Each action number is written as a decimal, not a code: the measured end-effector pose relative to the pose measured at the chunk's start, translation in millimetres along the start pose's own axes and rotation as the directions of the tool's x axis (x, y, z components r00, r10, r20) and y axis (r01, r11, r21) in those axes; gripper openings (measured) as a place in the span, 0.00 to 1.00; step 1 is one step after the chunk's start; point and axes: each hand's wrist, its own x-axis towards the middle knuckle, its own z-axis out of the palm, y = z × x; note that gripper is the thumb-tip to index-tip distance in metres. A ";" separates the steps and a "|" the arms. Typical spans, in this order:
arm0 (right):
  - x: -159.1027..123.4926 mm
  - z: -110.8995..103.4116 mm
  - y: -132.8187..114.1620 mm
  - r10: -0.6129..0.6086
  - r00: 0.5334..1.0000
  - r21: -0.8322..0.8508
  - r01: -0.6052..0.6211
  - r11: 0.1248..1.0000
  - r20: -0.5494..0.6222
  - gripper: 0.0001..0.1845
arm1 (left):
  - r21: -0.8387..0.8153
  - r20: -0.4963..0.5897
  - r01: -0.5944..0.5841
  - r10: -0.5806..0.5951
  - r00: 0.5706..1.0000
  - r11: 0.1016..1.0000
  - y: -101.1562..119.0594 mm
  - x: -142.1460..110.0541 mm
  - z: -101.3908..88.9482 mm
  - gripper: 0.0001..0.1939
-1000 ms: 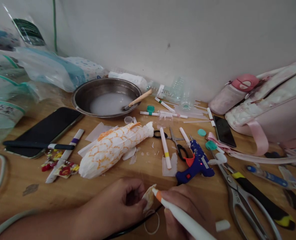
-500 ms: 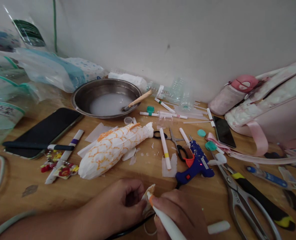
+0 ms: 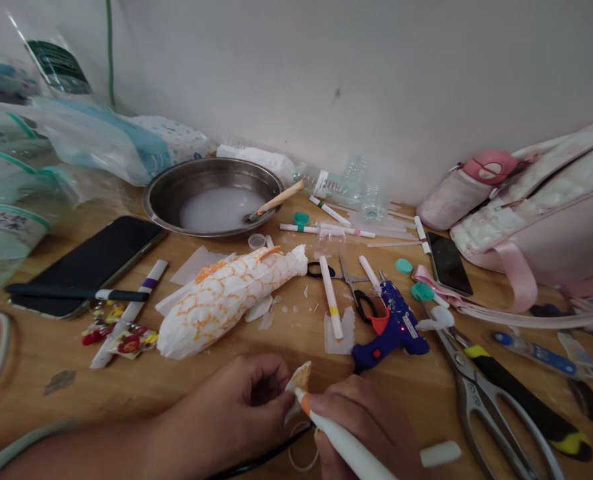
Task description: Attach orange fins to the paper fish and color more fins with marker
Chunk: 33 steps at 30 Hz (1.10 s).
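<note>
Between the thumb and fingers of my left hand (image 3: 236,410) is a small paper piece (image 3: 301,377), white with an orange-tinted pointed tip. My right hand (image 3: 369,417) grips a white marker (image 3: 349,445) with an orange band near its front end, which meets the paper piece; the exact nib contact is hidden. Beyond both hands lies a white paper fish (image 3: 226,300) with orange scale lines and an orange back fin. A white marker cap (image 3: 441,454) rests on the table to the right of my right hand.
A blue glue gun (image 3: 393,333) with a lit red light lies just ahead, near small scissors (image 3: 346,273). Large scissors (image 3: 476,393) are at right. Behind stands a metal bowl (image 3: 163,213) of cloudy liquid. A phone (image 3: 91,260) is at left, a pink-lidded bottle (image 3: 461,187) at right.
The paper piece has turned slightly in my left fingers, showing more of its orange-tinted face. My right hand and marker have shifted a little to the right and down.
</note>
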 end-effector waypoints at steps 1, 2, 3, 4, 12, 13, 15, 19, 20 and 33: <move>-0.1 -0.1 0.3 0.004 1.000 0.002 -0.004 1.000 -0.014 0.09 | -0.004 0.000 0.005 -0.005 1.000 1.000 -0.2 0.4 -0.6 0.14; 0.0 -0.1 0.5 0.006 1.000 0.003 -0.006 1.000 -0.015 0.09 | -0.004 -0.003 0.011 -0.011 1.000 1.000 -0.7 0.9 -1.2 0.14; 0.2 -0.1 0.6 0.000 1.000 0.004 0.000 1.000 -0.013 0.09 | -0.005 -0.002 0.011 -0.011 1.000 1.000 -1.5 1.4 -1.8 0.14; 0.5 -0.1 0.7 -0.006 1.000 0.004 0.006 1.000 -0.009 0.09 | -0.008 0.000 0.004 -0.004 1.000 1.000 -2.5 1.9 -2.3 0.14; 9.4 -3.5 1.0 -0.070 0.996 -0.018 0.071 0.997 0.046 0.09 | -0.029 0.016 -0.021 0.022 1.000 0.999 -3.5 1.0 -3.6 0.14; 10.2 -3.9 0.9 -0.071 0.996 -0.020 0.072 0.997 0.056 0.09 | -0.023 0.017 -0.033 0.033 0.999 0.999 -2.7 0.4 -4.1 0.14; 10.6 -4.0 0.7 -0.052 0.997 -0.028 0.054 0.998 0.062 0.09 | -0.010 0.012 -0.061 0.061 0.998 0.998 -1.1 -0.4 -5.5 0.14; 7.7 -1.8 0.8 -0.069 0.997 -0.006 0.069 0.998 0.035 0.10 | 0.026 0.002 -0.084 0.084 0.996 0.996 -0.7 0.1 -7.5 0.15; 7.3 -1.5 0.9 -0.069 0.997 0.000 0.069 0.998 0.032 0.10 | 0.038 0.000 -0.079 0.079 0.997 0.996 -1.1 0.3 -7.6 0.15; 4.5 -0.3 -2.7 -0.037 0.999 0.046 0.036 0.998 0.020 0.08 | 0.067 -0.021 -0.044 0.045 0.999 0.997 -4.2 1.9 -5.6 0.19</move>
